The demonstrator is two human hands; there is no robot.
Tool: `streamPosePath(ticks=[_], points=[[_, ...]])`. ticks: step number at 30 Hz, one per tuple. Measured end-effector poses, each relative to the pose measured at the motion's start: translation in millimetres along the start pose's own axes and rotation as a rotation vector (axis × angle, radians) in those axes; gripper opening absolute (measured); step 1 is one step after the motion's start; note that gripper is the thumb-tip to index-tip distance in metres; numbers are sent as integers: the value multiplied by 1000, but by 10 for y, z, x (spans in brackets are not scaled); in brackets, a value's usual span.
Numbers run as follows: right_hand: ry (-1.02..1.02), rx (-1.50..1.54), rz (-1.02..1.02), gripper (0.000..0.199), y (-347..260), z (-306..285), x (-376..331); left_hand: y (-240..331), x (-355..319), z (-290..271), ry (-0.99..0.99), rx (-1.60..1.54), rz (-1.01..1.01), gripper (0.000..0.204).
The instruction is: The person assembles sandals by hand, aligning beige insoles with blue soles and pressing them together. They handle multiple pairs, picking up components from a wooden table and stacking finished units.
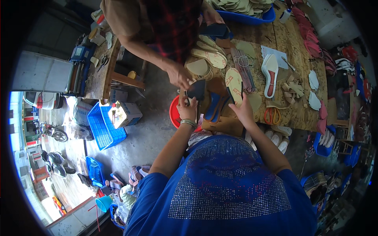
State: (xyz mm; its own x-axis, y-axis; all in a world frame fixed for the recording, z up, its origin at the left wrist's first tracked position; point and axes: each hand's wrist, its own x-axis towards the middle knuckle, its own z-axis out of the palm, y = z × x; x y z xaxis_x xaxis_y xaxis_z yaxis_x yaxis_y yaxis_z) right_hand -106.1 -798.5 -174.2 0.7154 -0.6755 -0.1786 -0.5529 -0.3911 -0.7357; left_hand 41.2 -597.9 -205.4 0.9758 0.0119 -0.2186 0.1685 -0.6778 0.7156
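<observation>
My left hand point(187, 110), with a bracelet at its wrist, is closed on the lower edge of a dark shoe piece point(196, 90). Another person's hand point(179, 77) reaches in from above and touches that same piece. In my right hand point(243, 109) is a cream insole point(234, 83) with red print and a dark edge, gripped at its lower end and tilted upright. Between my hands lie blue shoe pieces point(213, 107) at the table's near edge. More cream insoles point(212, 57) lie beyond, in front of the other person.
A red basin point(174, 113) stands below my left hand. On the wooden table point(281, 37) are orange-handled scissors point(272, 116), a white shoe sole point(270, 74), bundled cords and scraps. A blue tub point(268, 16) stands at its far end. To the left are a blue crate point(103, 129) and a carton point(130, 114).
</observation>
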Motion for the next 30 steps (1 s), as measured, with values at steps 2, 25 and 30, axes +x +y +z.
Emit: streamPosePath(ticks=[2, 25, 30], points=[[85, -46, -41, 88, 89, 2, 164, 38, 59, -18, -45, -60, -97, 47], [-481, 270, 98, 40, -277, 748, 203, -47, 325, -13, -86, -101, -14, 50], [-441, 321, 268, 39, -582, 1120, 266, -85, 371, -77, -139, -212, -41, 48]])
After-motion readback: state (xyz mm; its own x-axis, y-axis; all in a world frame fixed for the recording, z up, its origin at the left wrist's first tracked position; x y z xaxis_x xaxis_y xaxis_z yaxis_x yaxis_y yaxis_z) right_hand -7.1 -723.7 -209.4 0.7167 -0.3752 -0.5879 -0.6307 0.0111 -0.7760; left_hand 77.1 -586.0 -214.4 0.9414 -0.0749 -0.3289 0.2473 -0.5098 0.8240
